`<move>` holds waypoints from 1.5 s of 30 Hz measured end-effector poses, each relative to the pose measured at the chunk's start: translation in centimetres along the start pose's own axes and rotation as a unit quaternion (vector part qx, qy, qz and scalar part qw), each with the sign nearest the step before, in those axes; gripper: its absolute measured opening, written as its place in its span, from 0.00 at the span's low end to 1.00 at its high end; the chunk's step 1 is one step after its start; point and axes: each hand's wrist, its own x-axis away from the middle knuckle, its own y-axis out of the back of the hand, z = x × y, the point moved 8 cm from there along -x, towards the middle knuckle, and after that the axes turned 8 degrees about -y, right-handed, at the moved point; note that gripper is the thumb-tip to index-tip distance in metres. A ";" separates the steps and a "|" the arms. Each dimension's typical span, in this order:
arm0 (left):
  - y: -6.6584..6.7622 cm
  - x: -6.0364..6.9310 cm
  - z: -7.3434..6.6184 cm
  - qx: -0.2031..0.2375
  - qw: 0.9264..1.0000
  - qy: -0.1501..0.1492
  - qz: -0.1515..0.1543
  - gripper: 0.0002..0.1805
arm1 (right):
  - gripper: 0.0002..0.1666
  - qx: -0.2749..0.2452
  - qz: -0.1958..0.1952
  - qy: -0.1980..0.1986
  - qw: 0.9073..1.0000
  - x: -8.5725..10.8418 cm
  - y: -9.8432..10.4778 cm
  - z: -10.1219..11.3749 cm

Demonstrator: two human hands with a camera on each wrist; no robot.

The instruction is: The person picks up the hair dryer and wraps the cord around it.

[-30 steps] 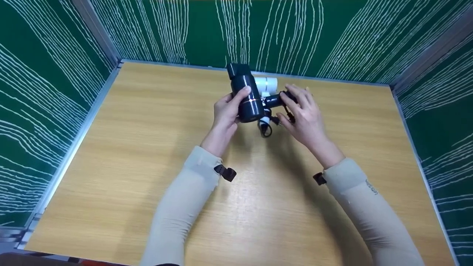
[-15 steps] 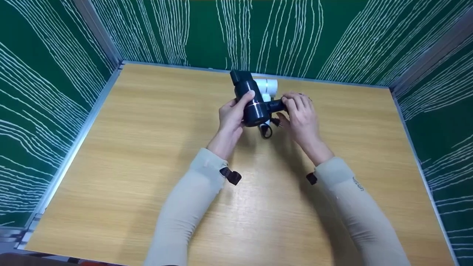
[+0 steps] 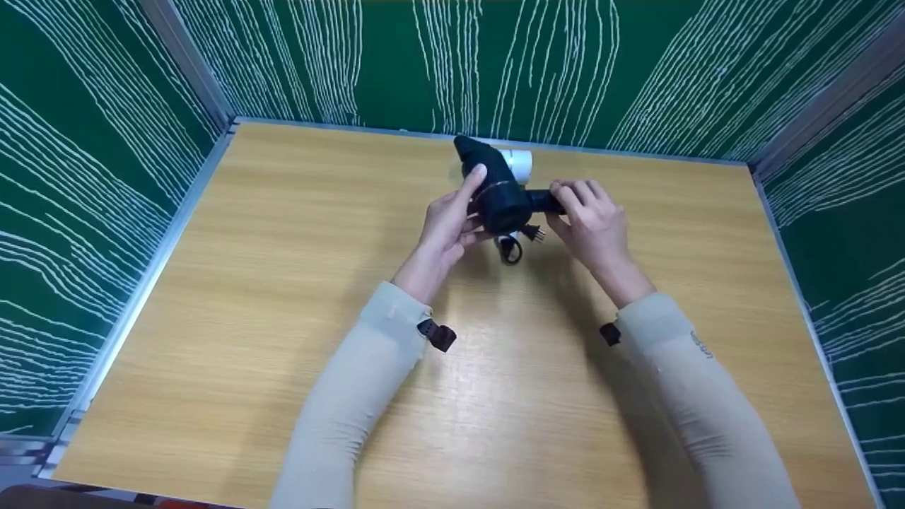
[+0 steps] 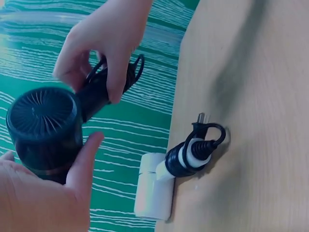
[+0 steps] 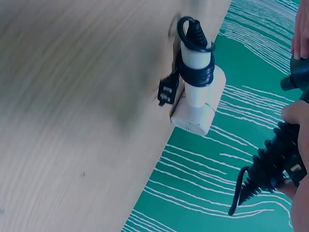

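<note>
My left hand (image 3: 445,225) holds the barrel of a black hair dryer (image 3: 500,189) above the table, thumb along its side. At the handle, my right hand (image 3: 597,225) grips near the end, where a coiled black cord (image 5: 270,166) shows in the right wrist view. The vented rear (image 4: 43,113) of the barrel shows in the left wrist view. Beneath and behind it lies a white hair dryer (image 4: 153,193) on the table, its black cord (image 5: 197,72) wound round the handle and the plug (image 5: 167,90) sticking out. In the head view the black dryer partly hides the white one.
The wooden table (image 3: 297,297) is bordered by a metal edge strip (image 3: 339,126). Green walls (image 3: 392,63) with white wavy lines stand at the back and both sides. The white dryer lies close to the back edge.
The black dryer has shifted slightly right and towards me, its barrel tilting and turning. My right hand's fingers have gone from spread over the handle to closing round it. The white dryer stays put.
</note>
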 end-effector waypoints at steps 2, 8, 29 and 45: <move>-0.4 0.1 -0.3 0.003 1.000 -0.003 0.030 0.39 | 0.19 -0.021 -0.001 -0.009 1.000 -0.1 0.5 -0.5; -1.0 0.6 -1.5 -0.071 0.991 -0.038 0.103 0.39 | 0.20 -0.128 0.064 -0.139 0.980 -0.7 1.4 -3.5; 5.3 0.2 -3.5 -0.624 0.743 -0.233 0.062 0.42 | 0.22 -0.447 0.269 -0.553 0.650 6.3 -0.8 -16.2; 8.3 1.5 -1.5 -0.704 0.650 -0.267 0.100 0.41 | 0.61 -0.412 0.336 -0.624 0.573 10.1 -3.1 -18.4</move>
